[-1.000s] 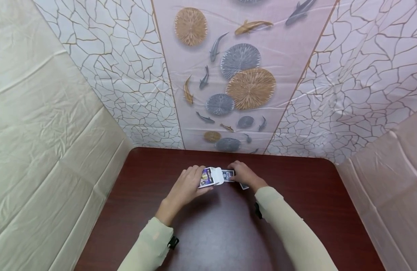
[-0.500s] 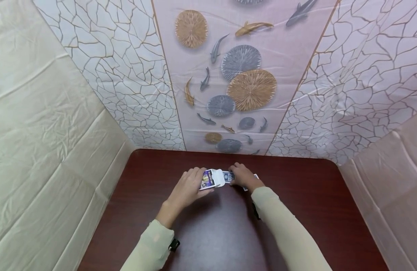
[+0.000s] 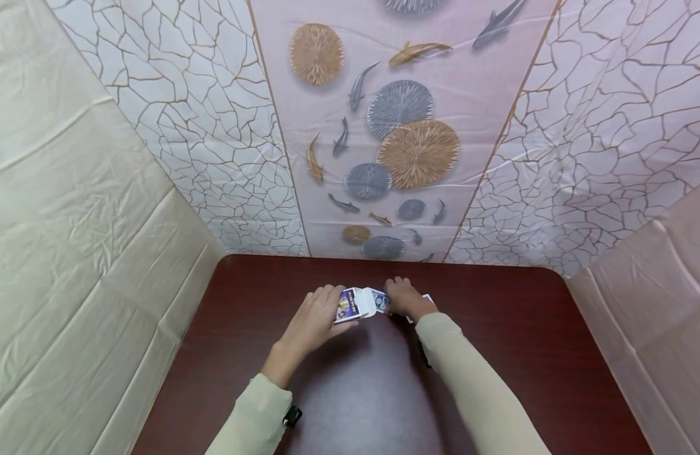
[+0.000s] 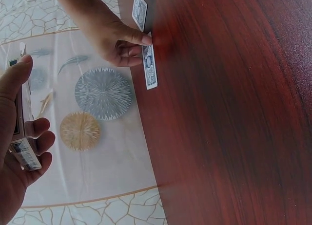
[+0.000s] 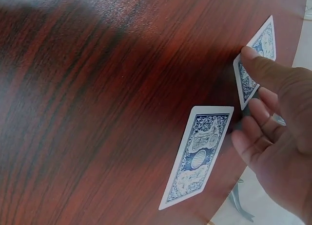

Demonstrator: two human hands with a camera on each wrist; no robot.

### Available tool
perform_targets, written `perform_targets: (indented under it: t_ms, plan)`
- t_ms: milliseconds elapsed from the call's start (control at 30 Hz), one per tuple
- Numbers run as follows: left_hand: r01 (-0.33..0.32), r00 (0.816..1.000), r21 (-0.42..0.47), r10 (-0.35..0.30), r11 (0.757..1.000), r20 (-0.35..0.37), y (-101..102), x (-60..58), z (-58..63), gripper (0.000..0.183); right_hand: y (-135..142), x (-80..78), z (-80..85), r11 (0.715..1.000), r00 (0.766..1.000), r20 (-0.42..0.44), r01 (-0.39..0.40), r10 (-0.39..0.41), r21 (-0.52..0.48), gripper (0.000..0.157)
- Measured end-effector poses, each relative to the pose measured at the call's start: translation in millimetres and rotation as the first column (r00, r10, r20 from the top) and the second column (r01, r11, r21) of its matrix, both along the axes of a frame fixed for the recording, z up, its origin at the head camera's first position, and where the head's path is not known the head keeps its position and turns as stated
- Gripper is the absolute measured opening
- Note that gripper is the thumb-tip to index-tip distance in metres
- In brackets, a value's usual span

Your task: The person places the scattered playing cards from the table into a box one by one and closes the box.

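My left hand grips a small card box with a purple and yellow front. Its white end flap stands open toward the right. In the left wrist view the box is seen edge-on between thumb and curled fingers. My right hand pinches a playing card with a blue patterned back, thumb on top and fingers below. In the head view that card reaches close to the box flap. A second playing card lies back up on the table, near the right hand's fingers.
The dark red-brown table has a glossy surface. Behind its far edge hangs a cloth printed with fish and round shapes. Beige cloth walls stand at the left and right.
The right hand has drawn slightly left, and the card it pinches has tilted. More of the card on the table shows beyond the right wrist. The left hand keeps its hold on the box.
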State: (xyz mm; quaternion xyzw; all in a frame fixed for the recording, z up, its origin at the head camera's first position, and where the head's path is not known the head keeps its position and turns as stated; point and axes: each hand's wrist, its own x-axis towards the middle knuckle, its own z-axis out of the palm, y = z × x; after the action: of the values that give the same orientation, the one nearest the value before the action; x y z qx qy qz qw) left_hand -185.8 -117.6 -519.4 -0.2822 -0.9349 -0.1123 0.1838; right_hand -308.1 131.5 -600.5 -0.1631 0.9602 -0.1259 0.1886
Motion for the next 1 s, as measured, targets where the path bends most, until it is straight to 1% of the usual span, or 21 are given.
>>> perform_targets:
  t_ms: [200, 333, 433, 500, 667, 733, 900, 1000]
  plan:
    - [0.001, 1.000, 0.009, -0.001, 1.000, 0.003, 1, 0.0, -1.9, 0.075, 0, 1.1, -0.6, 1.000, 1.000, 0.011, 0.024, -0.023, -0.005, 0.051]
    - [-0.002, 1.000, 0.018, 0.002, 1.000, -0.003, 2, 0.0, -3.5, 0.076, 0, 1.2, -3.6, 0.997, 0.999, 0.010, 0.051, -0.051, -0.062, 0.053]
    - [-0.007, 1.000, 0.028, 0.007, 1.000, -0.014, 2, -0.3, -4.2, 0.075, -1, 3.1, -4.7, 0.989, 0.998, -0.003, 0.055, -0.056, -0.136, 0.052]
    - [-0.006, 1.000, 0.039, 0.006, 0.999, -0.012, 1, -0.6, -4.2, 0.075, -1, 5.7, -4.8, 0.980, 0.998, -0.009, 0.053, -0.056, -0.190, 0.049]
    - [0.000, 1.000, 0.051, 0.000, 0.999, 0.001, 2, -0.8, -1.8, 0.075, 2, 11.7, -3.1, 0.945, 0.996, 0.027, 0.087, -0.083, -0.316, 0.036]
    - [0.000, 1.000, 0.048, 0.000, 0.999, -0.002, 2, -0.7, -1.1, 0.075, 4, 13.3, -2.5, 0.931, 0.994, 0.035, 0.108, -0.102, -0.350, 0.030]
    - [-0.001, 1.000, 0.051, 0.002, 0.999, -0.015, 3, -1.4, -0.1, 0.076, 13, 14.0, -2.5, 0.905, 0.994, 0.017, 0.102, -0.105, -0.412, 0.016]
    - [0.004, 1.000, 0.054, -0.004, 0.999, -0.010, 4, -2.1, 0.5, 0.075, 20, 14.1, -2.4, 0.880, 0.993, 0.047, 0.115, -0.105, -0.461, 0.014]
